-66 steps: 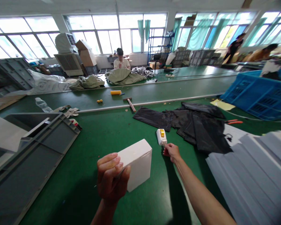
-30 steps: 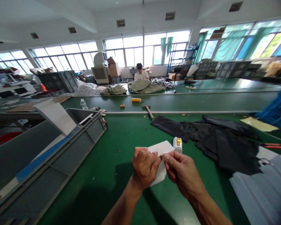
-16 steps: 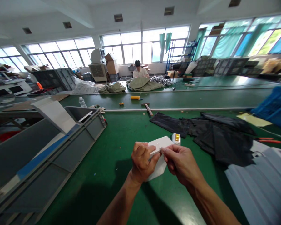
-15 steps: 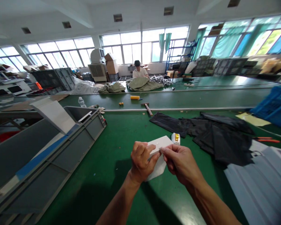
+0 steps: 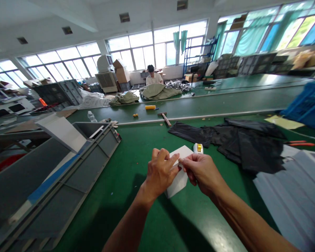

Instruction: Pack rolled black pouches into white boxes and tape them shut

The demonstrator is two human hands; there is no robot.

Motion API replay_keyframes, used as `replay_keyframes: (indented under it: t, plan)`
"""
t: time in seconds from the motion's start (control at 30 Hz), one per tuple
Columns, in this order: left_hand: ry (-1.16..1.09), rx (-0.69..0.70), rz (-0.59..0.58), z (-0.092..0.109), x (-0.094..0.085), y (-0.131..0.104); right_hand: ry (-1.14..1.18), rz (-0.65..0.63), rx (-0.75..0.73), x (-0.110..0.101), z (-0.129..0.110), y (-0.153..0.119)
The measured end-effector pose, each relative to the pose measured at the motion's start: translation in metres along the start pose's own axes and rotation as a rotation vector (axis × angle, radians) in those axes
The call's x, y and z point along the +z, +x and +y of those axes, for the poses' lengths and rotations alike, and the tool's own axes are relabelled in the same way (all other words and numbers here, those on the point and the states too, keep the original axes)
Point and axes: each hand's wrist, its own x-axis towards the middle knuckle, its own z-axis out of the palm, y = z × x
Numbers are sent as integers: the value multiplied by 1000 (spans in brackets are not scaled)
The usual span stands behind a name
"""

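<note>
A small white box (image 5: 179, 183) stands on the green table in front of me, its flat top tilted into view. My left hand (image 5: 161, 171) grips it from the left, with fingers over the top and the thumb along the near edge. At that same edge my right hand (image 5: 202, 171) is closed in a pinch, its fingertips almost meeting the left thumb. Whatever lies between the right fingertips is too small to make out. Just beyond the box sits a small white-and-yellow object (image 5: 198, 148), possibly a tape dispenser.
A long grey crate (image 5: 76, 175) holding white boards stands at left. Black plastic sheeting (image 5: 244, 147) and grey panels (image 5: 291, 189) lie at right, near a blue crate (image 5: 307, 105). A hammer (image 5: 165, 119) and yellow roll (image 5: 150, 107) lie ahead. Another person (image 5: 154, 77) sits beyond.
The box has tipped so more of its near side shows and less of its top. Both hands keep their places on it. My view has tilted slightly.
</note>
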Motion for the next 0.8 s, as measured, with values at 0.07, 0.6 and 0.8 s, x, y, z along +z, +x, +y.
replay_keyframes:
  t: [0.07,0.6,0.8]
  plan:
    - [-16,-16,-17,0,0,-1,23,-22,12,-1,2,-2]
    - [-144,-36,83,4,13,1,331,-170,66,-7,24,-7]
    - [-197,-28,-19,1,7,2,348,-150,-65,-7,43,-1]
